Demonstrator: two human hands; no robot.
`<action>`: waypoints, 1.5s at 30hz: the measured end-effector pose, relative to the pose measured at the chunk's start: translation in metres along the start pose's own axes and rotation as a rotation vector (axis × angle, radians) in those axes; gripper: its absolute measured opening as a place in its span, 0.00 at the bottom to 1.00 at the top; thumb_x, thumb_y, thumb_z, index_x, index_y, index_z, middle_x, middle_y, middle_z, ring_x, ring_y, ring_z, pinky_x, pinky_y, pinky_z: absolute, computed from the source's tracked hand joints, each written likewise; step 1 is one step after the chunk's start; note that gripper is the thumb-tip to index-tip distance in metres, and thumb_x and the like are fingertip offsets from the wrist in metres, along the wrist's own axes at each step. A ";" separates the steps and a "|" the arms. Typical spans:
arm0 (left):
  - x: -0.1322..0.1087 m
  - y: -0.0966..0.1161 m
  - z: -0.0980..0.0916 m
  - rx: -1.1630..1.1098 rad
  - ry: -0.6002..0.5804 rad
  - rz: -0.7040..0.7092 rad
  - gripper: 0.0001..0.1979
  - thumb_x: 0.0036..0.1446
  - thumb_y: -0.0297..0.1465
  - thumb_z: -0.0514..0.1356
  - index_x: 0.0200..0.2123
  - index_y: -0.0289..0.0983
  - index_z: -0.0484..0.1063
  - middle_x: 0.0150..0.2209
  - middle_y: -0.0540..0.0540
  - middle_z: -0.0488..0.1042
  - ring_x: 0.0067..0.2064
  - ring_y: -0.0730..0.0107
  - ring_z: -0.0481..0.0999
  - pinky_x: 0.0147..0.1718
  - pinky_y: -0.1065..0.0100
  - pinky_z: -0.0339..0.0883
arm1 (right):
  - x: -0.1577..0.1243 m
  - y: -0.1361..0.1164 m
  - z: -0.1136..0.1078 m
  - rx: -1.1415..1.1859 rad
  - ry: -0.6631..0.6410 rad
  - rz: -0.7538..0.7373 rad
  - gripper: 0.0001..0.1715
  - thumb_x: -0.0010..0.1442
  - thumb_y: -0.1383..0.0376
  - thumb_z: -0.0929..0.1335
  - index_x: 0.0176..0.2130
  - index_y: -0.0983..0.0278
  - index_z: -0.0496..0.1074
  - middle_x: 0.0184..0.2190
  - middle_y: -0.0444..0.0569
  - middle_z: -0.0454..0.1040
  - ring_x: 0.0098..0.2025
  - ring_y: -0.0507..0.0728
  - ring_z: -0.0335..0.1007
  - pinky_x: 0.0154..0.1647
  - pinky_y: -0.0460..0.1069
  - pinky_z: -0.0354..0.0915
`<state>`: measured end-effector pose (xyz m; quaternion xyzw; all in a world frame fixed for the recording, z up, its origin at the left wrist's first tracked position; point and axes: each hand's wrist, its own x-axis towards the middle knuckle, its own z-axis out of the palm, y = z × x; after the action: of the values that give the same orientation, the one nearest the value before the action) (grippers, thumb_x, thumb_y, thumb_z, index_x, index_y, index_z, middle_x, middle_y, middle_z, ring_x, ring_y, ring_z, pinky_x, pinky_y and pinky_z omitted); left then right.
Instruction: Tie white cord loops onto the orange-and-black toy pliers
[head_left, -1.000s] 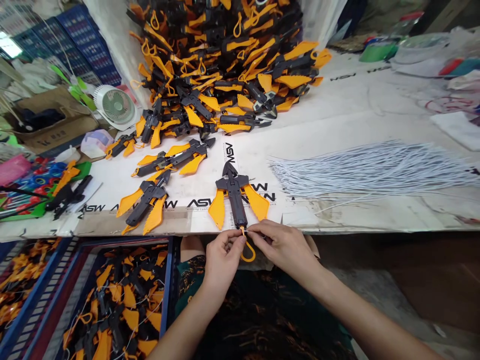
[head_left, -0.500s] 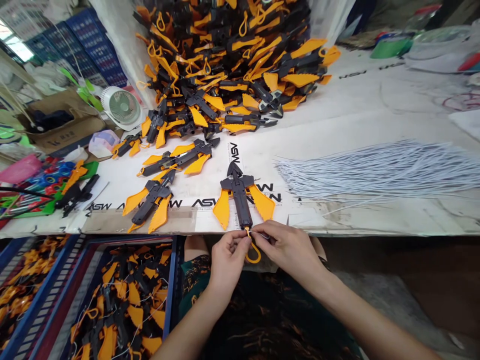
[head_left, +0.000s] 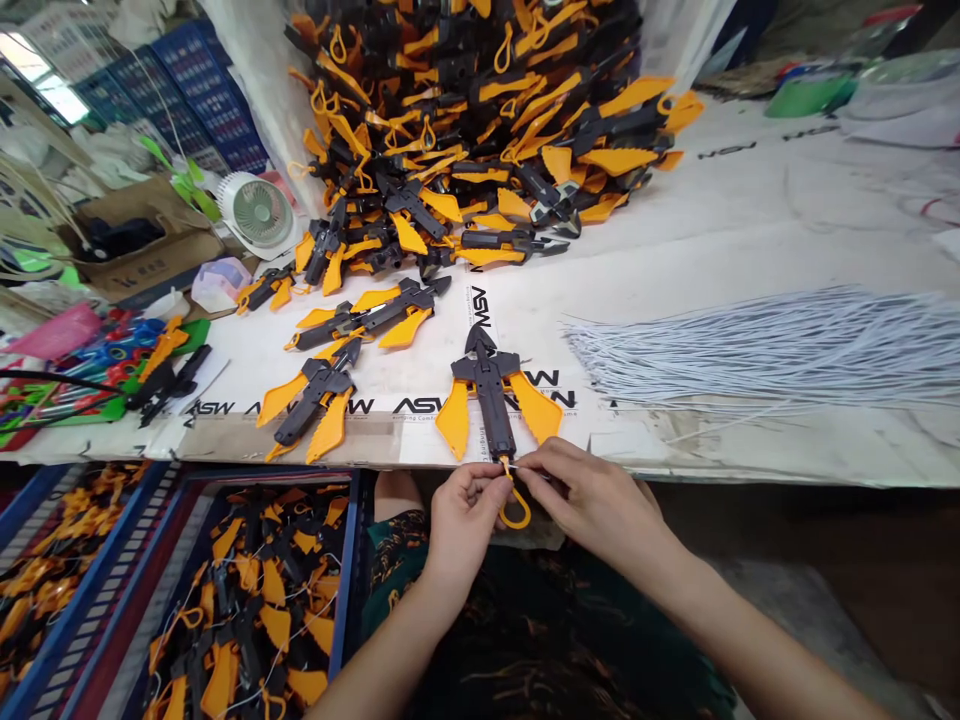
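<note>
Orange-and-black plastic pieces [head_left: 487, 385] strewn over white ASW-printed workbench [head_left: 712, 270], blue crates [head_left: 210, 100] behind

stacked blue crates [head_left: 206, 95] beside a bright window [head_left: 52, 90], grey concrete floor [head_left: 802, 620] below.

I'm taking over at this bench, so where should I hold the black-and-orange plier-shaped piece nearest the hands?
Hold the plier-shaped piece by its narrow black central bar, from above, between the orange wings. It lies flat, and the bar gives straight edges to pinch. Avoid the lower end, where the left hand and right hand hold the orange loop.
</note>
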<state>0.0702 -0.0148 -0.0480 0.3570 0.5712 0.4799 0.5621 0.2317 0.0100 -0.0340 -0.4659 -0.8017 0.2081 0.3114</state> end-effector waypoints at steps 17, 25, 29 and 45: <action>-0.001 -0.004 0.001 -0.028 -0.010 0.044 0.23 0.44 0.46 0.70 0.35 0.33 0.75 0.24 0.49 0.76 0.20 0.79 0.67 0.18 0.76 0.62 | -0.002 0.000 0.019 0.022 0.141 0.061 0.13 0.66 0.62 0.63 0.36 0.60 0.76 0.31 0.43 0.77 0.25 0.51 0.71 0.27 0.45 0.61; 0.003 -0.001 -0.001 -0.051 -0.040 -0.017 0.26 0.41 0.48 0.71 0.35 0.33 0.74 0.22 0.50 0.76 0.18 0.80 0.66 0.18 0.75 0.61 | 0.001 -0.004 0.009 0.010 0.014 0.035 0.16 0.69 0.63 0.59 0.41 0.61 0.75 0.35 0.47 0.77 0.34 0.55 0.76 0.33 0.47 0.66; 0.005 0.001 0.000 -0.059 -0.062 -0.035 0.27 0.40 0.48 0.72 0.36 0.34 0.73 0.22 0.51 0.76 0.18 0.79 0.65 0.18 0.75 0.61 | 0.000 -0.005 0.006 -0.016 0.059 0.072 0.13 0.68 0.63 0.61 0.39 0.60 0.74 0.35 0.45 0.78 0.32 0.55 0.76 0.30 0.47 0.64; 0.006 -0.007 -0.002 -0.033 -0.083 0.026 0.23 0.45 0.45 0.71 0.37 0.34 0.73 0.22 0.53 0.74 0.19 0.79 0.67 0.20 0.75 0.61 | 0.000 -0.003 0.012 -0.058 0.064 0.023 0.11 0.67 0.63 0.61 0.38 0.61 0.72 0.34 0.44 0.76 0.29 0.53 0.74 0.28 0.47 0.60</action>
<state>0.0687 -0.0110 -0.0566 0.3747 0.5345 0.4813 0.5850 0.2216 0.0079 -0.0405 -0.4902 -0.7918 0.1732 0.3206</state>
